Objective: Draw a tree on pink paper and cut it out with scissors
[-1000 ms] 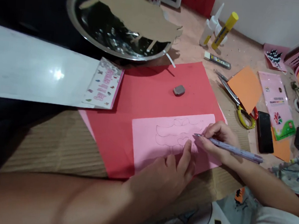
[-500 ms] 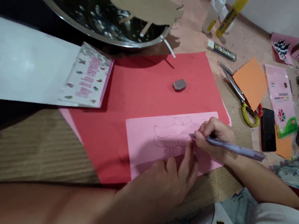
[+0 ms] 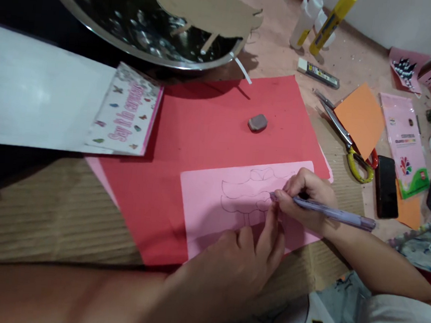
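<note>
Lowest in the frame, at bottom centre, we saw the left hand (image 3: pixel 229 266) resting on a pink sheet (image 3: pixel 205 196), its index finger stretched forward and apart from the middle finger, while right of centre the fingers of the right hand (image 3: pixel 308 200) were clamped on a purple pen (image 3: pixel 332 212), its tip at the thin drawn lines (image 3: pixel 233 212). We found that sheet lying just below mid-frame on larger red paper (image 3: pixel 203 130), which also bore a small grey block (image 3: pixel 257 123). Farther off, we noted scissors (image 3: pixel 346 139) at right, a metal basin (image 3: pixel 164 61) at upper left and a yellow glue stick (image 3: pixel 333 23) toward the upper right.
</note>
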`<action>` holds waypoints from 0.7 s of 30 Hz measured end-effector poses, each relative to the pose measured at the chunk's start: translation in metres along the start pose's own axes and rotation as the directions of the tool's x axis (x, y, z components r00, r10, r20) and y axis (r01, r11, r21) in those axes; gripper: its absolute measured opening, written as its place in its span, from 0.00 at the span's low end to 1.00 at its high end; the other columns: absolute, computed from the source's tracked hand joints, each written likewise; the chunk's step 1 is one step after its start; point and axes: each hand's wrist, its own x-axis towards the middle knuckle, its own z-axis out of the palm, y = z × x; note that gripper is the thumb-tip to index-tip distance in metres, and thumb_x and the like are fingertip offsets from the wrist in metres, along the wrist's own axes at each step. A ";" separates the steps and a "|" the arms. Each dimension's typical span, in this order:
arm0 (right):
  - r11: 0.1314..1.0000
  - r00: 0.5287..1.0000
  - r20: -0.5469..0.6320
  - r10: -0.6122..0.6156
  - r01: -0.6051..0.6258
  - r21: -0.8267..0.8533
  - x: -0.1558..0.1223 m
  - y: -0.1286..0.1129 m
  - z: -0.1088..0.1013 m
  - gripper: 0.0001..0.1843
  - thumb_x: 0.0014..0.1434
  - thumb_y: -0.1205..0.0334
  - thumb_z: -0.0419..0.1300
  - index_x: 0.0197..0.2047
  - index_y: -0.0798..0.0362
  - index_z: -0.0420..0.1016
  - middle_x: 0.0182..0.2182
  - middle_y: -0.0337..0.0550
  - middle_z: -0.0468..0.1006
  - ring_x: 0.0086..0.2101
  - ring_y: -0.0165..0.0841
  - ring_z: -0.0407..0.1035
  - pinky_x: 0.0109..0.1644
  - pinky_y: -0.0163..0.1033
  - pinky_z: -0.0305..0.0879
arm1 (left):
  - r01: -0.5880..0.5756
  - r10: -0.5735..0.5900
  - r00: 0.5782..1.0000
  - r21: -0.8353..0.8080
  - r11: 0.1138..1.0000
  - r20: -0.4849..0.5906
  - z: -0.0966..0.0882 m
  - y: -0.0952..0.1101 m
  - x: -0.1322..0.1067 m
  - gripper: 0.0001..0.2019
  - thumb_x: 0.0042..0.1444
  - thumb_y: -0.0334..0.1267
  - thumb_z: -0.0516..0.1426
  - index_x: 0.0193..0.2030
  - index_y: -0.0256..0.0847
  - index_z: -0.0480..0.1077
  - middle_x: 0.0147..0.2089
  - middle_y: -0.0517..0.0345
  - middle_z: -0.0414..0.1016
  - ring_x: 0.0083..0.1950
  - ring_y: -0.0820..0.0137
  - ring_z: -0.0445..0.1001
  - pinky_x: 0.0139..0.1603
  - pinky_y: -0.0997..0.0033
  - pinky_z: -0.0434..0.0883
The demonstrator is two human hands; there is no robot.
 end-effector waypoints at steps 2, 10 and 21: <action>1.000 1.000 0.002 0.006 -0.006 -0.009 0.000 0.000 0.000 0.18 0.62 0.57 0.66 0.28 0.45 0.60 0.20 0.29 0.66 0.21 0.28 0.61 0.27 0.36 0.57 | 0.004 -0.004 1.000 0.004 1.000 -0.007 0.000 0.000 0.000 0.19 0.58 0.31 0.59 0.55 0.35 0.82 0.59 0.31 0.82 0.21 0.67 0.77 0.15 0.74 0.71; 0.996 0.994 -0.075 0.078 -0.081 -0.028 0.000 -0.001 0.001 0.19 0.58 0.60 0.64 0.26 0.45 0.56 0.18 0.29 0.64 0.20 0.27 0.58 0.26 0.36 0.56 | -0.003 0.003 1.000 0.010 1.000 -0.001 -0.001 -0.001 0.002 0.18 0.59 0.33 0.62 0.55 0.34 0.82 0.58 0.30 0.83 0.21 0.68 0.77 0.15 0.75 0.71; 0.994 0.993 -0.030 0.113 -0.112 0.014 -0.002 0.000 0.000 0.19 0.59 0.55 0.67 0.27 0.45 0.59 0.18 0.29 0.66 0.20 0.28 0.60 0.26 0.37 0.58 | 0.002 -0.003 0.999 0.022 1.000 0.036 0.001 0.002 -0.001 0.21 0.63 0.31 0.57 0.61 0.35 0.80 0.62 0.31 0.81 0.23 0.67 0.79 0.17 0.73 0.74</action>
